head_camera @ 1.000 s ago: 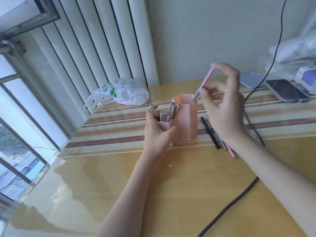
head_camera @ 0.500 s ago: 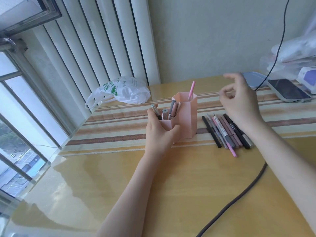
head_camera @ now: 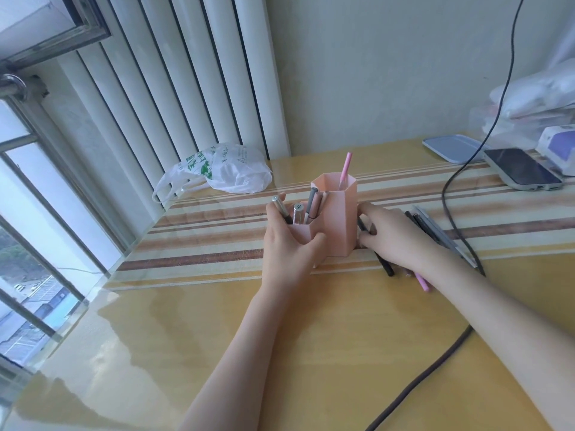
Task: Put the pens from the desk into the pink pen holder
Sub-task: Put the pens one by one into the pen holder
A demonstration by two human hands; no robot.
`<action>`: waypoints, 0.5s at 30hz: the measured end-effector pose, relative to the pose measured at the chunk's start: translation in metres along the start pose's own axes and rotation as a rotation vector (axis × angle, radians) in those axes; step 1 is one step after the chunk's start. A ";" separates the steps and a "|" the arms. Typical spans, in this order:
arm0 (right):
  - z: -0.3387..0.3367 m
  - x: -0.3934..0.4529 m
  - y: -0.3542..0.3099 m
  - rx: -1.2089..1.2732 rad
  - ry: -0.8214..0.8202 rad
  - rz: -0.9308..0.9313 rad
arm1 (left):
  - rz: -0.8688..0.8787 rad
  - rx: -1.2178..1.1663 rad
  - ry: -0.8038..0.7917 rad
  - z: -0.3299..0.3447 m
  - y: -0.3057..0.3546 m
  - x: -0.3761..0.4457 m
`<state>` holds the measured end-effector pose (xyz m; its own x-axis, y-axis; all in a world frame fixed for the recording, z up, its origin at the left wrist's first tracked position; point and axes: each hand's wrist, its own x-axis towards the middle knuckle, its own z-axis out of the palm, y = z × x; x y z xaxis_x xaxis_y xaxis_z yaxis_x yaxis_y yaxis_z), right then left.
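The pink pen holder (head_camera: 337, 219) stands at the middle of the frame on the striped runner, a tall hexagonal cup joined to a lower one. A pink pen (head_camera: 345, 168) leans upright in the tall cup; several grey pens (head_camera: 306, 206) sit in the low one. The left hand (head_camera: 287, 244) is wrapped around the low cup, fingers closed on its wall, steadying it. Just right of the holder, the loose pens (head_camera: 435, 234) lie side by side on the desk (head_camera: 280, 353), their long axes running from upper left to lower right. The right hand (head_camera: 395, 241) rests directly on top of them, clearly the nearer hand. Its fingertips curl down by a dark pen (head_camera: 384, 264) beside the holder's base, though whether they have pinched it I cannot tell from here. A black cable (head_camera: 451, 209) crosses just beyond the pens.
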<state>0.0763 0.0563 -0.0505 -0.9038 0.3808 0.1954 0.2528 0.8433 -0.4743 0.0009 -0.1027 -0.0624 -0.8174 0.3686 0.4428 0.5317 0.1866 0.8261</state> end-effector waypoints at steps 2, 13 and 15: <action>-0.007 0.004 0.003 0.276 0.106 0.119 | 0.006 0.001 0.001 0.000 -0.001 0.001; -0.027 0.003 -0.006 1.005 0.575 0.013 | 0.030 0.019 0.013 0.000 -0.004 0.003; -0.033 0.001 -0.009 0.904 0.655 -0.057 | 0.018 0.021 0.024 0.000 -0.004 0.002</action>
<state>0.0850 0.0615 -0.0181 -0.4826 0.7010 0.5251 -0.3681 0.3817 -0.8478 -0.0026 -0.1031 -0.0647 -0.8124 0.3502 0.4662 0.5510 0.1994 0.8103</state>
